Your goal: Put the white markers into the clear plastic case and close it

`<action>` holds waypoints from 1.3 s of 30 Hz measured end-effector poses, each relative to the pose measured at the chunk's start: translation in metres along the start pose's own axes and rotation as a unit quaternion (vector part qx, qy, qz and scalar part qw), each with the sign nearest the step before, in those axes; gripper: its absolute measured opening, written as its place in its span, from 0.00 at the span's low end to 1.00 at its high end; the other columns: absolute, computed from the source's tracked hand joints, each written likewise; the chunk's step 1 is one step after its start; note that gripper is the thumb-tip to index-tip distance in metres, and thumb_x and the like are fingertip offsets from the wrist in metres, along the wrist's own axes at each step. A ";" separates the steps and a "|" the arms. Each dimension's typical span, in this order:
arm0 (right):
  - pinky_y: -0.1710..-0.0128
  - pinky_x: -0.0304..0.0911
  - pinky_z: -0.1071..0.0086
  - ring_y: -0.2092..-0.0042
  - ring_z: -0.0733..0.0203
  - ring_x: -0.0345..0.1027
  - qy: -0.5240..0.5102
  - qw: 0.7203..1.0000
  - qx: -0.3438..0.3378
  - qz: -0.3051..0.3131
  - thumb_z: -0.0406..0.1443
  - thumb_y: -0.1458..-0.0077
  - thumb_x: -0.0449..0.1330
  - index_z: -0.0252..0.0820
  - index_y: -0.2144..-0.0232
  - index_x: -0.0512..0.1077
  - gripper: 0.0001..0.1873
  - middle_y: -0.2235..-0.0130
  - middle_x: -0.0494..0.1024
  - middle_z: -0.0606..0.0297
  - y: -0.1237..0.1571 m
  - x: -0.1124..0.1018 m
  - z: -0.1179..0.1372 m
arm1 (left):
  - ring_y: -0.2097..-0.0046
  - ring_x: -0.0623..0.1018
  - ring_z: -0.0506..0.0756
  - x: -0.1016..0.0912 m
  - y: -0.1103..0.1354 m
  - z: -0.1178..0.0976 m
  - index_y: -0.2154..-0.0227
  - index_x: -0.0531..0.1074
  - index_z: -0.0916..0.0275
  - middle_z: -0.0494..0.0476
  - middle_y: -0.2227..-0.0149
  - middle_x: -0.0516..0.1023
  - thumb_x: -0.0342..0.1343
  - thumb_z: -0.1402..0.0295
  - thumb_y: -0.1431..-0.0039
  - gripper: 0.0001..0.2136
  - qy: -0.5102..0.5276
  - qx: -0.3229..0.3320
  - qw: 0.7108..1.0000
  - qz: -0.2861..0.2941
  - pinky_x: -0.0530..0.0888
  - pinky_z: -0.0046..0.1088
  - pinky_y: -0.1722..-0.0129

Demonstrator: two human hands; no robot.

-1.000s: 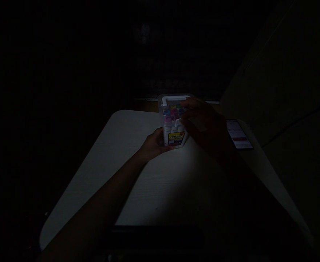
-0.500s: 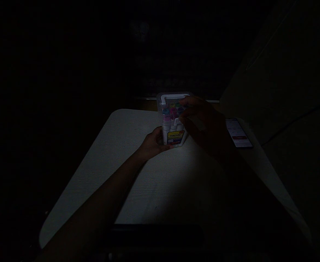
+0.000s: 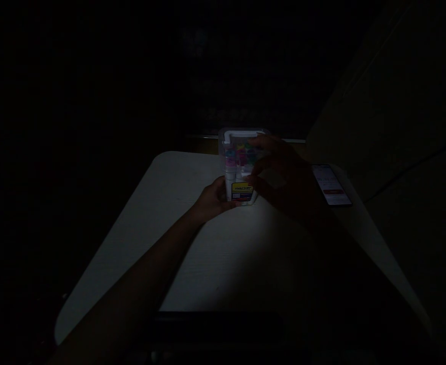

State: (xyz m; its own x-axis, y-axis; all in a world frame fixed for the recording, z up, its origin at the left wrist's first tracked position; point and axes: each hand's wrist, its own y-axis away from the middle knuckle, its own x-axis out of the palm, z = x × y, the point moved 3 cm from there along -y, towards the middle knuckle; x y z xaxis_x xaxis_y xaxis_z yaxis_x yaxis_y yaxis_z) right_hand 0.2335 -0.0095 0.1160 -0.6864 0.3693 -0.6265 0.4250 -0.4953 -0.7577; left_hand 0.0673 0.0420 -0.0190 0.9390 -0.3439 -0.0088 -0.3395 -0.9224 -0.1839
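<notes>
A clear plastic marker case (image 3: 242, 190) with a white handle and a yellow-and-dark label stands upright near the table's far edge. Inside it are several white markers with coloured caps. My left hand (image 3: 211, 203) is wrapped round the lower left of the case, thumb along its bottom front. My right hand (image 3: 283, 175) is curled at the right of the case, with fingers by the lid and thumb pressing the white front latch (image 3: 245, 175). The right hand covers part of the lid and the case's right side.
The pale table (image 3: 131, 238) has rounded corners, and my right arm's shadow darkens much of it. A phone (image 3: 332, 185) with its screen lit lies near the right edge. The surroundings are very dark.
The white latch stuck out from the case before and now sits lower, close against the front. My right thumb has moved down and left with it. My left hand stays put.
</notes>
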 end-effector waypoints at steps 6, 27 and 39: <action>0.41 0.61 0.55 0.38 0.54 0.60 0.008 1.000 -0.010 0.027 0.40 0.44 0.59 0.45 0.70 0.71 0.06 0.45 0.73 0.60 0.002 -0.001 -0.002 | 0.49 0.76 0.63 0.000 -0.001 0.001 0.52 0.64 0.65 0.67 0.49 0.73 0.70 0.69 0.61 0.31 -0.005 -0.006 1.000 0.005 0.71 0.47 0.47; 0.39 0.60 0.53 0.37 0.57 0.58 0.030 0.998 -0.036 0.050 0.39 0.43 0.55 0.49 0.73 0.74 0.09 0.44 0.72 0.66 0.003 -0.003 -0.007 | 0.48 0.75 0.65 0.000 -0.001 0.002 0.52 0.65 0.64 0.64 0.52 0.75 0.70 0.68 0.62 0.31 0.009 -0.005 1.000 0.001 0.70 0.49 0.46; 0.39 0.58 0.54 0.37 0.54 0.56 0.031 0.997 -0.067 0.022 0.39 0.42 0.54 0.45 0.54 0.72 0.14 0.44 0.70 0.60 0.005 -0.001 -0.014 | 0.45 0.73 0.66 0.000 -0.001 0.002 0.51 0.64 0.66 0.68 0.48 0.73 0.70 0.66 0.59 0.31 -0.002 0.011 0.999 0.045 0.69 0.49 0.45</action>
State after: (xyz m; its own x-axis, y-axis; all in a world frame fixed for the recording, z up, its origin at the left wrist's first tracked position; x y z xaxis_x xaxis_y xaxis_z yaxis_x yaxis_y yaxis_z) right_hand 0.2444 -0.0018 0.1103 -0.6294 0.4003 -0.6661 0.5312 -0.4040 -0.7447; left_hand 0.0678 0.0438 -0.0210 0.9053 -0.4239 -0.0291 -0.4206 -0.8842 -0.2033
